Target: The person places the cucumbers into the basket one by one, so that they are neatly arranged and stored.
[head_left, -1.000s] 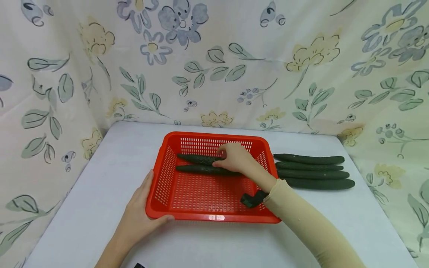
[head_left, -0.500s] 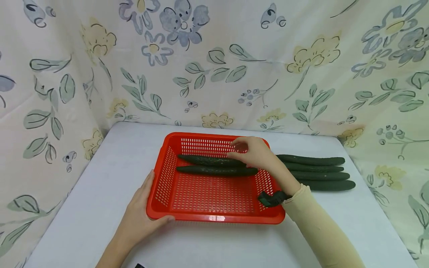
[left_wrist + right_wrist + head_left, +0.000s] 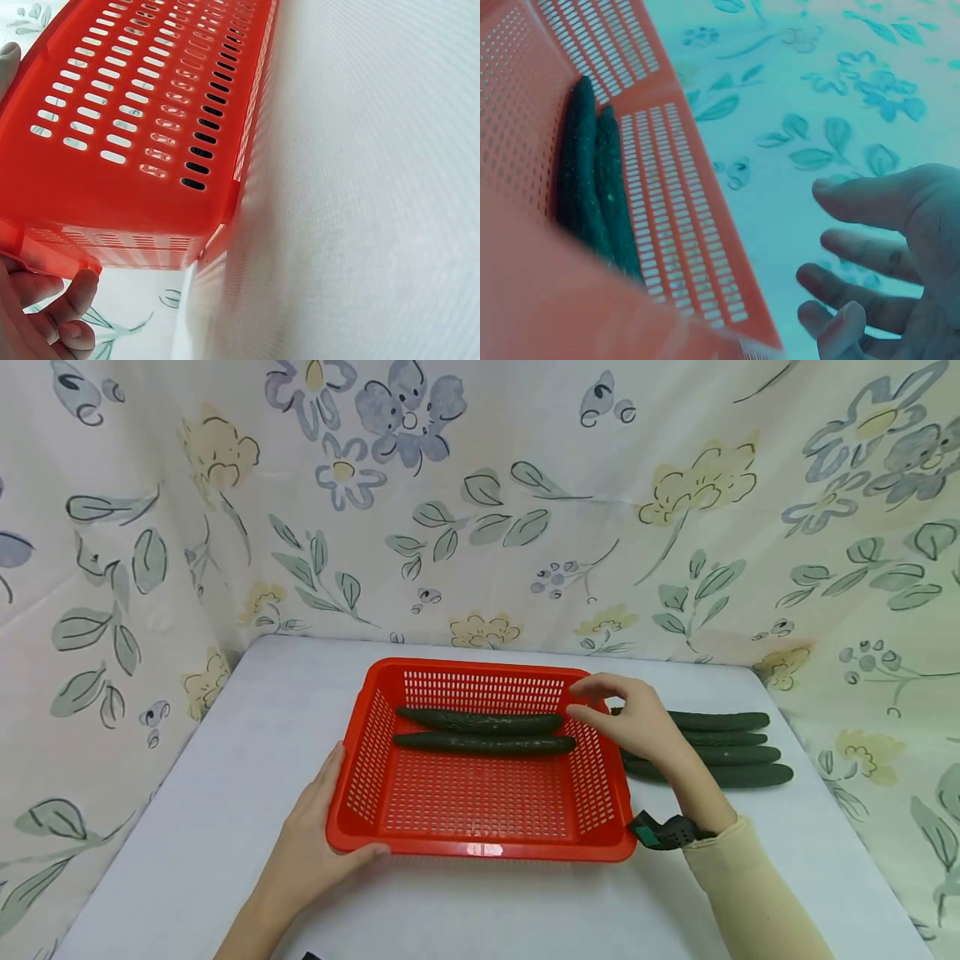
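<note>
My left hand (image 3: 311, 835) holds the near left corner of a red plastic basket (image 3: 483, 850), thumb along the front rim and fingers along the left side. In the left wrist view, its fingers (image 3: 71, 300) curl at the basket's rim. Inside, toward the back, two dark green cucumbers (image 3: 483, 744) lie side by side, roughly parallel. Over the basket's right rim hovers my right hand (image 3: 633, 718), thumb and fingers apart with nothing between them. Beneath and beyond it, several more cucumbers (image 3: 738, 775) lie in a row on the table, their left ends partly hidden.
A white cloth covers the table (image 3: 465, 910). Behind and at both sides hangs a floral curtain (image 3: 480, 510). A black band (image 3: 675, 832) with a green part sits on my right wrist. A small black object (image 3: 311, 956) shows at the bottom edge.
My right hand has let go of the rear cucumber in the basket and moved right, over the right rim. The left hand stays on the basket.
</note>
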Demonstrator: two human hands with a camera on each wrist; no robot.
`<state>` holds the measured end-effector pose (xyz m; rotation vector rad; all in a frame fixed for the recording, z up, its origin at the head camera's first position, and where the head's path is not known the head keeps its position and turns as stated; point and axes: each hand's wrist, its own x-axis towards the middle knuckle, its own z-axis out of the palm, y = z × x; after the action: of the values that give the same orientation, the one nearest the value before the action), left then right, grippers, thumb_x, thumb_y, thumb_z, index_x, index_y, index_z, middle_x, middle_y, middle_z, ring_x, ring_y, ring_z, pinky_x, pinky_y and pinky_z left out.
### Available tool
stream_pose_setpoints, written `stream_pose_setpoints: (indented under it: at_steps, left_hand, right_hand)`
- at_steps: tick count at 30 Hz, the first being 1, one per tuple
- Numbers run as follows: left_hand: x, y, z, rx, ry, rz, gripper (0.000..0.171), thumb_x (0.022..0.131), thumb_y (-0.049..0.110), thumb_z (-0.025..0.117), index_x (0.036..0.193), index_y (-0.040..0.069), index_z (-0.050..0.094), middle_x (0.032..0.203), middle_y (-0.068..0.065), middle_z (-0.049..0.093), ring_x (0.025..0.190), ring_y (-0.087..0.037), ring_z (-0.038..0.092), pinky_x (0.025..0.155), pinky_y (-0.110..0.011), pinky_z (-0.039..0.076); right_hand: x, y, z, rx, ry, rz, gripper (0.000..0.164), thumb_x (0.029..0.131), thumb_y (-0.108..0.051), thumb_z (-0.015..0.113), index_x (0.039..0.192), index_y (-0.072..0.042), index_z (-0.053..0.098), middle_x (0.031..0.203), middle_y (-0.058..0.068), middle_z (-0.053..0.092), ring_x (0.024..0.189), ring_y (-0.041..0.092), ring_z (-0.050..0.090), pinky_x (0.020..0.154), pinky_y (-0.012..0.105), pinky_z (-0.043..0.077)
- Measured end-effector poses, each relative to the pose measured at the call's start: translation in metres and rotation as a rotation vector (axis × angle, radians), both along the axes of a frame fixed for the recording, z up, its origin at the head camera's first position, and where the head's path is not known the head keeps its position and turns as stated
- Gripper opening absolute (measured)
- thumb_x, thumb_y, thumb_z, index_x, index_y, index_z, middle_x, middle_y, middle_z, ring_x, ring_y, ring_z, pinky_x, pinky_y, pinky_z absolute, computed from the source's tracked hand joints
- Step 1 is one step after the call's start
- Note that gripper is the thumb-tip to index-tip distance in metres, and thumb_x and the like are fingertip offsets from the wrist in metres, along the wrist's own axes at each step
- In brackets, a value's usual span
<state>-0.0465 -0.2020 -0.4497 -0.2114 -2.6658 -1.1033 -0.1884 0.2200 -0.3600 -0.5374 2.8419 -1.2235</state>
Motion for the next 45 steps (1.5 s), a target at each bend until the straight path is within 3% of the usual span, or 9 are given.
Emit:
stream_pose_setpoints:
  at_steps: [5, 11, 17, 24, 30, 33, 36, 40, 45]
  left_hand:
    - [0.000, 0.000, 0.000, -0.003, 0.001, 0.001, 0.138, 0.066, 0.043, 0.101, 0.172, 0.019, 0.016, 0.172, -0.011, 0.034, 0.135, -0.032, 0.053, 0.093, -0.061, 0.059]
    - [0.001, 0.001, 0.001, -0.001, -0.014, 0.002, 0.139, 0.066, 0.043, 0.101, 0.172, 0.024, 0.014, 0.170, -0.011, 0.036, 0.131, -0.029, 0.054, 0.091, -0.058, 0.060]
    - [0.002, 0.000, 0.001, 0.000, -0.019, 0.003, 0.139, 0.066, 0.045, 0.101, 0.172, 0.023, 0.014, 0.171, -0.010, 0.034, 0.133, -0.029, 0.053, 0.092, -0.057, 0.060]
    - [0.001, 0.000, 0.001, -0.005, -0.006, 0.006, 0.139, 0.066, 0.047, 0.100, 0.172, 0.026, 0.013, 0.171, -0.010, 0.036, 0.131, -0.028, 0.054, 0.090, -0.054, 0.061]
    - [0.001, 0.001, 0.000, 0.003, -0.010, 0.006, 0.138, 0.067, 0.047, 0.100, 0.172, 0.025, 0.014, 0.170, -0.010, 0.037, 0.131, -0.028, 0.054, 0.090, -0.052, 0.061]
    - [0.001, 0.001, 0.000, 0.009, -0.012, 0.007, 0.138, 0.067, 0.048, 0.100, 0.172, 0.024, 0.015, 0.170, -0.010, 0.037, 0.130, -0.028, 0.055, 0.089, -0.050, 0.061]
    - [0.001, 0.001, 0.000, 0.012, -0.012, 0.005, 0.137, 0.067, 0.047, 0.100, 0.172, 0.022, 0.015, 0.170, -0.011, 0.037, 0.130, -0.028, 0.055, 0.089, -0.050, 0.061]
    - [0.001, 0.000, 0.001, 0.007, -0.010, 0.003, 0.139, 0.067, 0.048, 0.100, 0.172, 0.024, 0.013, 0.171, -0.011, 0.035, 0.131, -0.029, 0.054, 0.091, -0.054, 0.061]
    - [0.001, -0.001, 0.000, 0.008, 0.000, -0.002, 0.139, 0.066, 0.048, 0.101, 0.172, 0.024, 0.014, 0.171, -0.009, 0.035, 0.132, -0.028, 0.054, 0.091, -0.055, 0.060]
  right_hand:
    - [0.010, 0.021, -0.002, -0.018, 0.009, -0.068, 0.037, 0.099, -0.038, 0.076, 0.126, -0.013, 0.073, 0.115, 0.005, 0.073, 0.112, 0.026, 0.062, 0.073, 0.040, 0.060]
    - [0.021, 0.045, -0.007, 0.007, 0.052, -0.136, 0.032, 0.100, -0.037, 0.075, 0.125, -0.016, 0.074, 0.115, 0.006, 0.075, 0.113, 0.020, 0.062, 0.096, 0.050, 0.052]
    - [0.034, 0.067, -0.018, 0.025, 0.077, -0.191, 0.029, 0.099, -0.035, 0.077, 0.122, -0.018, 0.075, 0.116, 0.004, 0.075, 0.109, 0.002, 0.060, 0.097, 0.033, 0.049]
    - [0.046, 0.087, -0.034, -0.014, 0.067, -0.247, 0.034, 0.100, -0.032, 0.076, 0.126, -0.011, 0.073, 0.120, 0.014, 0.072, 0.113, -0.006, 0.050, 0.103, 0.067, 0.044]
    - [0.054, 0.101, -0.054, -0.027, 0.081, -0.307, 0.036, 0.100, -0.029, 0.077, 0.128, -0.007, 0.072, 0.122, 0.016, 0.071, 0.112, -0.006, 0.049, 0.102, 0.070, 0.042]
    - [0.058, 0.107, -0.065, -0.031, 0.096, -0.344, 0.035, 0.099, -0.027, 0.078, 0.127, -0.007, 0.073, 0.121, 0.012, 0.071, 0.112, -0.007, 0.050, 0.102, 0.064, 0.043]
    - [0.061, 0.113, -0.074, -0.052, 0.134, -0.392, 0.032, 0.098, -0.024, 0.079, 0.126, -0.008, 0.074, 0.116, -0.002, 0.072, 0.110, -0.010, 0.052, 0.104, 0.042, 0.044]
    - [0.063, 0.120, -0.083, -0.102, 0.225, -0.435, 0.030, 0.095, -0.014, 0.082, 0.122, -0.005, 0.076, 0.111, -0.023, 0.069, 0.109, -0.012, 0.056, 0.094, 0.013, 0.040]
    - [0.065, 0.127, -0.089, -0.170, 0.291, -0.482, 0.029, 0.090, -0.002, 0.083, 0.118, 0.001, 0.076, 0.112, -0.015, 0.075, 0.107, -0.011, 0.059, 0.090, 0.005, 0.043]
